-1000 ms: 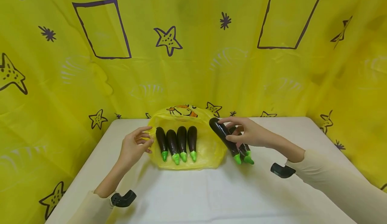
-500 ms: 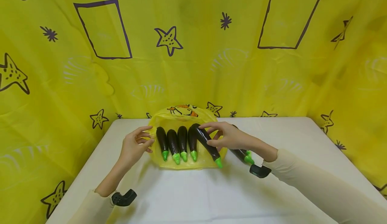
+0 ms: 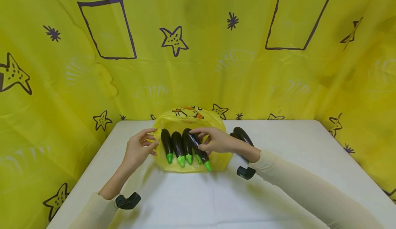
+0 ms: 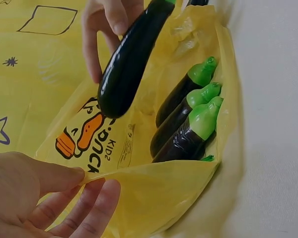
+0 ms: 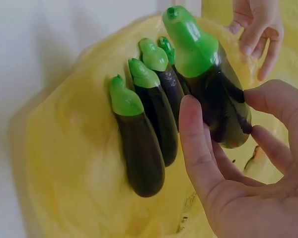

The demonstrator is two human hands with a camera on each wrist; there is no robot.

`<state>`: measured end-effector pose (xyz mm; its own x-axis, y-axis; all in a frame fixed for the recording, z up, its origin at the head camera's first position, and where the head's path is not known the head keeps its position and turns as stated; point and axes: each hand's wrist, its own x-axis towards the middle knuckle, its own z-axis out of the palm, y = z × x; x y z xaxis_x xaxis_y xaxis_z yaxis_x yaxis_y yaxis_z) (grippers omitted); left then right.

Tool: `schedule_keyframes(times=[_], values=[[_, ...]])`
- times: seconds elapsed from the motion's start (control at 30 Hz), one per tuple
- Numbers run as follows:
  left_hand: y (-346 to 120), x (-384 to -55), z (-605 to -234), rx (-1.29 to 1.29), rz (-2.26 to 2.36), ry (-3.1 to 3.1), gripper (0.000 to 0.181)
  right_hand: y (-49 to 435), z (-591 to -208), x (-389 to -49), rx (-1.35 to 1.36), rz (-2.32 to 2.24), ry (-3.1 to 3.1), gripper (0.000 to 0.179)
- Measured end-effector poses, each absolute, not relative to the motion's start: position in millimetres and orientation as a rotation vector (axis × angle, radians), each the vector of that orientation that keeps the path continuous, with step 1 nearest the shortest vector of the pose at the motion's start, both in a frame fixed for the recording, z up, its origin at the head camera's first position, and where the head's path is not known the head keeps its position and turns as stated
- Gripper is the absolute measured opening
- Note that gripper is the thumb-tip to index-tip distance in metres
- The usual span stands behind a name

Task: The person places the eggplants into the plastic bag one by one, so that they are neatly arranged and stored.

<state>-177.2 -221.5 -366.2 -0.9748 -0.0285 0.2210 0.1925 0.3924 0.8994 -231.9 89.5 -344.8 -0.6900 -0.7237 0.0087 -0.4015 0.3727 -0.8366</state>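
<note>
My right hand holds a dark purple eggplant with a green stem end, tilted above several other eggplants. Those lie side by side inside the open mouth of a yellow plastic bag. In the right wrist view, thumb and fingers grip the held eggplant from both sides, its green end pointing away. My left hand pinches the bag's left edge; in the left wrist view the thumb and fingers hold the thin plastic rim taut. The right forearm partly hides other eggplants beside the bag.
A white-covered table carries everything. Behind and at both sides hangs a yellow curtain with drawn stars and frames. A black wrist device sits on the left forearm, another on the right.
From the right of the bag, my right hand has carried the eggplant leftward over the ones inside. The left hand has stayed at the bag's edge.
</note>
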Motion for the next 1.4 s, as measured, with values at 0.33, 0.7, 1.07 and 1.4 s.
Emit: schedule_keyframes(times=[0.33, 0.7, 1.07, 1.4], values=[[-219.2, -179.1, -365.4, -0.132, -1.603, -2.461, 0.052, 57.8, -356.4, -247.4, -0.946, -1.300, 2.292, 0.057], [-219.7, -178.7, -365.0, -0.116, -1.600, -2.456, 0.051, 17.6, -363.2, -256.3, -0.907, -1.383, 2.293, 0.053], [-222.9, -178.7, -363.8, -0.147, -1.605, -2.440, 0.051, -11.8, -372.2, -263.4, -0.759, -1.432, 2.395, 0.049], [-225.8, -176.4, -363.8, -0.168, -1.618, -2.413, 0.049, -17.6, -383.3, -267.4, -0.660, -1.488, 2.381, 0.048]])
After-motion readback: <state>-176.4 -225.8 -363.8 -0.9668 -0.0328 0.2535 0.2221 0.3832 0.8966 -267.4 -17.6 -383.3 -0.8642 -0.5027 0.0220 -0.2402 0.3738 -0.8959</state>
